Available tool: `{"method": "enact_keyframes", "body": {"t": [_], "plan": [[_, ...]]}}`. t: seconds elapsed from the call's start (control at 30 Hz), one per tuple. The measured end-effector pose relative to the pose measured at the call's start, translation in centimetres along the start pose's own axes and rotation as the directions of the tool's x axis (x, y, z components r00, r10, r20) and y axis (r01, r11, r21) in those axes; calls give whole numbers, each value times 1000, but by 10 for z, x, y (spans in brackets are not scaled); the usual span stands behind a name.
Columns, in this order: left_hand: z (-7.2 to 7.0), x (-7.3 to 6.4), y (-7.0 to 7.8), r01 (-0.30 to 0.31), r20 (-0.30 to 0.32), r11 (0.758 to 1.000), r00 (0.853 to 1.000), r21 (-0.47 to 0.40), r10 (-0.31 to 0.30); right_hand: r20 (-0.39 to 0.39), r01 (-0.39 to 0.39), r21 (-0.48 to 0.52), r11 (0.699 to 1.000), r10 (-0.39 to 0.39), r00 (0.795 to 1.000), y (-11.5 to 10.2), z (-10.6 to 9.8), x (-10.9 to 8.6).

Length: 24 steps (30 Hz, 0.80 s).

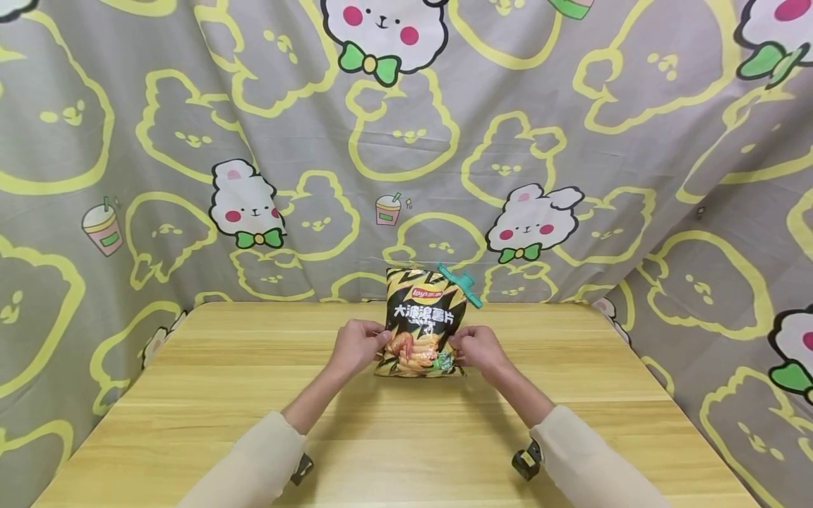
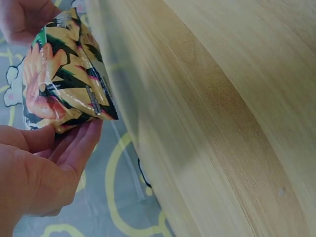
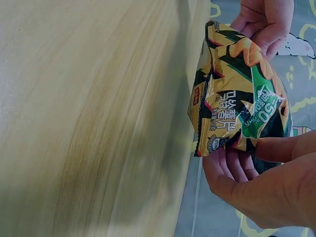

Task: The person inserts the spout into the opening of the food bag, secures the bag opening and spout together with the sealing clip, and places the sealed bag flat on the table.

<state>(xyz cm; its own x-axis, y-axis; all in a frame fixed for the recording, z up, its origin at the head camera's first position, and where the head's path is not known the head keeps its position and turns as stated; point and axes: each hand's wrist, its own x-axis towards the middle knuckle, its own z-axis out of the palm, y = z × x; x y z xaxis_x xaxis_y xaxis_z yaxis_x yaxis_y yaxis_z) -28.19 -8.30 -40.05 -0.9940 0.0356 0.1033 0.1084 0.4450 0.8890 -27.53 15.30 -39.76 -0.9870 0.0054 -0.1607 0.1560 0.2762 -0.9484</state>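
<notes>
A black and yellow bag of Lay's potato chips point(image 1: 420, 321) is held up between both hands over the far part of the table. A teal bag clip point(image 1: 460, 284) sits aslant across its top right corner. My left hand point(image 1: 360, 344) grips the bag's left side, thumb on the front and fingers behind. On the opposite side my right hand point(image 1: 478, 347) pinches the edge low down. The wrist views show the bag's bottom seam, with the left hand point(image 2: 47, 165) and right hand point(image 3: 261, 182) each curled round a side. The clip is hidden in both wrist views.
The light wooden table point(image 1: 406, 444) spreads below the hands. Behind and beside it hangs a grey curtain point(image 1: 406, 141) printed with yellow outlines and white cartoon animals. A dark wrist device point(image 1: 527, 460) shows under the right sleeve, another point(image 1: 302, 468) under the left.
</notes>
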Motion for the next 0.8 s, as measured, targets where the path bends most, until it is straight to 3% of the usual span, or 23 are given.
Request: {"method": "enact_keyframes", "body": {"t": [0.23,0.8], "plan": [[2,-1,-2,36,18,998,999,-57,-35,12,0,-41,999,1,1000,2,-1,-2],[6,-3,-8,80,65,995,995,-52,-77,28,-6,-108,994,9,1000,8,-3,-6]]}}
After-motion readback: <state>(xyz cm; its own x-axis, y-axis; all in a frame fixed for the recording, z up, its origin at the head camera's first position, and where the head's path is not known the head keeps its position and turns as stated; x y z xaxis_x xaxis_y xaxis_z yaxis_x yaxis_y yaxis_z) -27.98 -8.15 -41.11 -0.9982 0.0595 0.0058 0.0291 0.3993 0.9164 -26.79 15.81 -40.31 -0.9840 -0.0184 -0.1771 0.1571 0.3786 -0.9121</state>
